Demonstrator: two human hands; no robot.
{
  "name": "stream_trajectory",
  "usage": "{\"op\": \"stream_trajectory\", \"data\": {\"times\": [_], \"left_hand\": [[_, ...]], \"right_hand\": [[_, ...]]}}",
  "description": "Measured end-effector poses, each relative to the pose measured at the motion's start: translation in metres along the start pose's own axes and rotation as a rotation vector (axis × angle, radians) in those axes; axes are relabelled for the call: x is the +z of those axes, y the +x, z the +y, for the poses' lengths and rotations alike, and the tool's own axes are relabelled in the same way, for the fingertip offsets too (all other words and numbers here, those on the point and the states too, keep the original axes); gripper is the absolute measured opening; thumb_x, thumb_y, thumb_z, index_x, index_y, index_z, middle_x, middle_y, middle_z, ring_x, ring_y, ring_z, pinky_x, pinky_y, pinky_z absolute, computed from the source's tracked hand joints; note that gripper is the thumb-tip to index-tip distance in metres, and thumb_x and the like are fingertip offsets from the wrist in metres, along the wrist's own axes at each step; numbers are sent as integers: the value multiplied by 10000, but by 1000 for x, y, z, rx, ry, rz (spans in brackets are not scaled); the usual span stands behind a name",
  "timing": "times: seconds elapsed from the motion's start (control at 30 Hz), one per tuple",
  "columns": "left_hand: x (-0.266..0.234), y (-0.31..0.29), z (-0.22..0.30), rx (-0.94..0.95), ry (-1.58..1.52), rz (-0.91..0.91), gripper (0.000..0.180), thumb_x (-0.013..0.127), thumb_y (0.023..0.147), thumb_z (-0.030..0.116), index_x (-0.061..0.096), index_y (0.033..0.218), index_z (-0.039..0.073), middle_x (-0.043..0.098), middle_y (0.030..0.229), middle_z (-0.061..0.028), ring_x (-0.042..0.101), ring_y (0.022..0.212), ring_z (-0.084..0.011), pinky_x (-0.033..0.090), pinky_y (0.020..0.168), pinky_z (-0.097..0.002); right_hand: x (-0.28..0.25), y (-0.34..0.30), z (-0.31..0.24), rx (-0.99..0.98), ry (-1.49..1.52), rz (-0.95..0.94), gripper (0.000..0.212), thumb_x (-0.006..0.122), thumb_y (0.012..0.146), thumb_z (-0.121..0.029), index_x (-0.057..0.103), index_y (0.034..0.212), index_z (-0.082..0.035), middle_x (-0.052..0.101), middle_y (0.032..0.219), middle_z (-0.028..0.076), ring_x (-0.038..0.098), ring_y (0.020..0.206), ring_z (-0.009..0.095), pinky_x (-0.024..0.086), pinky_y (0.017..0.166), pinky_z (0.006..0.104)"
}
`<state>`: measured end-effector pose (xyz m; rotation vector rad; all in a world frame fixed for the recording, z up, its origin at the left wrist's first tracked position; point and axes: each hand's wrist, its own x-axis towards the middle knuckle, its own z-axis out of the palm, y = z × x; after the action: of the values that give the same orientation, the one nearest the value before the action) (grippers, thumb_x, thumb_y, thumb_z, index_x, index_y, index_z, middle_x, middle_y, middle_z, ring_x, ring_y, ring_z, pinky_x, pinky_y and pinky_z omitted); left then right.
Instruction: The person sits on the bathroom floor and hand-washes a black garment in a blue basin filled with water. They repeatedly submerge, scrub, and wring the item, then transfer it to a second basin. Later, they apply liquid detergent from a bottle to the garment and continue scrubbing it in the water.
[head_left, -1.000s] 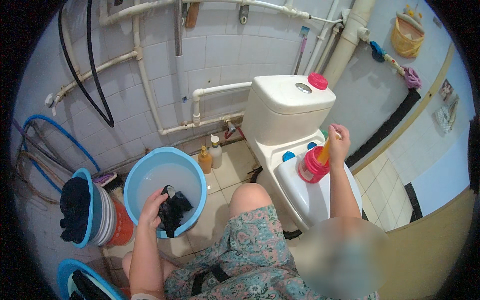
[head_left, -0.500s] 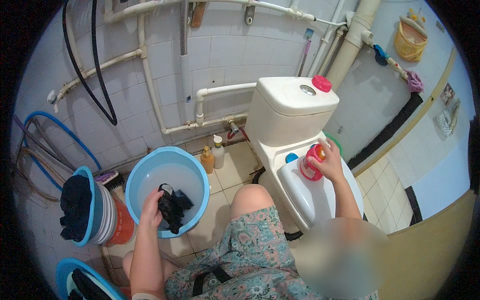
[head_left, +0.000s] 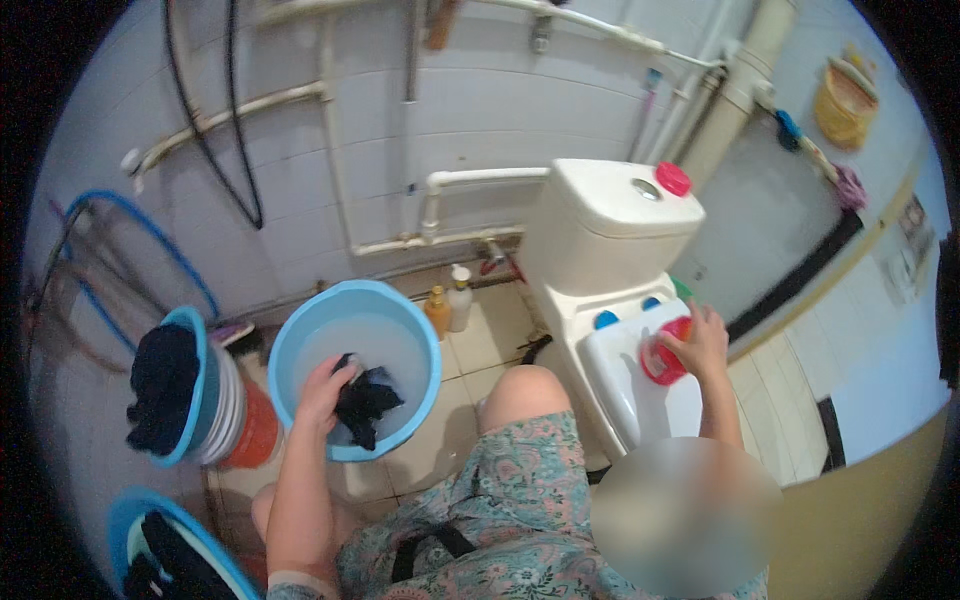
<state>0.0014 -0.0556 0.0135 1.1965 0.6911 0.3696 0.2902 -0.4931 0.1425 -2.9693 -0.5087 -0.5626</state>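
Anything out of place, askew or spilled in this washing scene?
No spill or damage shows. One oddity: a pink cap sits loose on the toilet tank lid. The left hand holds dark cloth in the blue basin; the right hand grips a red container on the closed toilet seat.

Left hand [head_left: 322,385] in blue basin [head_left: 300,330], gripping dark wet garment [head_left: 365,405]. Right hand [head_left: 700,342] on red container [head_left: 665,355], resting on closed white toilet lid [head_left: 625,390]. Two bottles [head_left: 450,305] against tiled wall.
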Motion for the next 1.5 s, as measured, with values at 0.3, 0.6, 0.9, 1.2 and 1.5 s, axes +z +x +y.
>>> {"op": "stream_trajectory", "data": {"times": [0.3,0.6,0.9,1.2,1.5], "left_hand": [[3,-23,19,90,-128,-439,287,481,881,107,515,1155,30,587,1028,-23,558,905,-98,441,819,-255],[-26,-19,19,373,529,-112,254,532,788,82,538,1040,54,606,943,-96,582,892,-222,450,796,-314],[-28,20,-16,384,-278,-3,301,430,788,152,569,1011,6,599,912,-118,573,789,-236,454,756,-348],[18,30,-56,-150,-805,201,506,388,910,519,534,1105,76,574,1041,-58,525,945,-188,441,807,-341],[10,32,-55,-219,-792,138,428,403,912,492,528,1141,151,562,1089,-44,515,1019,-190,425,832,-406]], "right_hand": [[41,-62,-292,-853,1259,-624,548,617,835,-314,419,1287,-76,429,1301,133,395,1215,234,352,975,355],[98,-59,-361,-325,1681,-1096,197,661,805,-194,574,888,-39,547,766,-6,493,698,98,415,639,260],[88,-53,-376,-588,1235,-152,115,598,800,-130,537,776,-35,563,750,135,545,663,304,446,606,357],[90,-111,-418,-922,471,-268,199,544,805,-228,591,664,-96,595,605,95,592,543,280,449,436,411],[108,-99,-424,-821,725,-166,361,511,854,-394,602,758,-58,612,663,160,607,613,322,469,507,432]]}}
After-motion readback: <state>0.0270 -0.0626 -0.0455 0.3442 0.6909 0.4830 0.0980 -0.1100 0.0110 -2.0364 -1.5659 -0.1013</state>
